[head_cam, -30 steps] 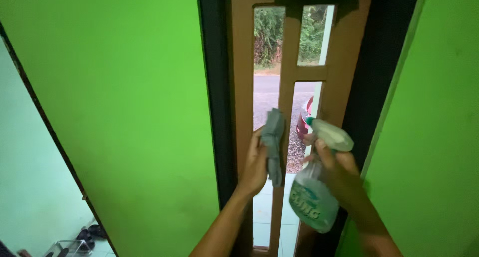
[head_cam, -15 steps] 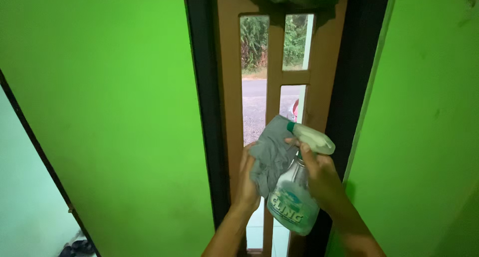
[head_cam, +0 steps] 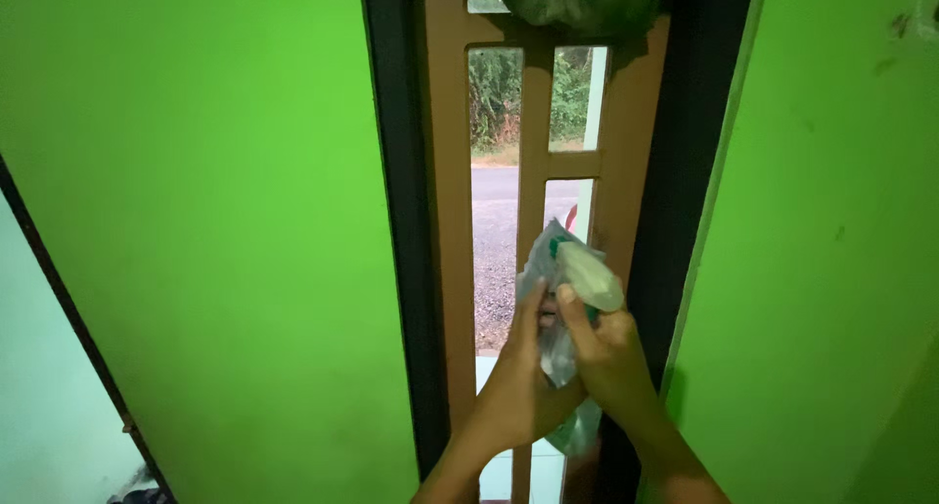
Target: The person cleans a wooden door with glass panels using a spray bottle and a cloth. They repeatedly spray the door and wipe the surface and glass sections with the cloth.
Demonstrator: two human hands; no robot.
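Nearest, at 6 o'clock: left hand point(head_cam: 518, 387) with grip closed on a grey cloth point(head_cam: 540, 269), pressed against the wooden window mullion point(head_cam: 533, 172). Just beside, at 5 o'clock: right hand point(head_cam: 611, 362) with grip closed around a spray bottle point(head_cam: 587, 279), nozzle head uppermost, bottle body mostly hidden behind both hands. Step in hand, judged: wiping the narrow glass panes point(head_cam: 494, 260). Next move likely calling for steady cloth pressure along the pane. Beyond, at 12 o'clock: road and trees through the glass; green walls point(head_cam: 215, 220) either side.
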